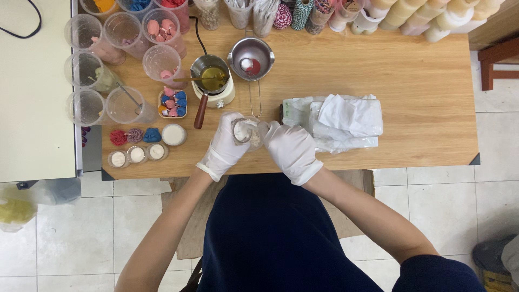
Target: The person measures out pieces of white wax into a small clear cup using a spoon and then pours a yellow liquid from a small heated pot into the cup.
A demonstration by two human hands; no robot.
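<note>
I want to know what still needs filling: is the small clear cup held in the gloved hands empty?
Not empty. The cup, held between the left hand and right hand, shows white material inside; how full, cannot tell.

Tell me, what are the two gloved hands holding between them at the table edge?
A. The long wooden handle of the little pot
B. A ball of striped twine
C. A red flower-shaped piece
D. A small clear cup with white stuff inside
D: the left hand and right hand, both in white gloves, close around a small clear cup with white material in it, just in front of the small pot of yellowish liquid.
</note>
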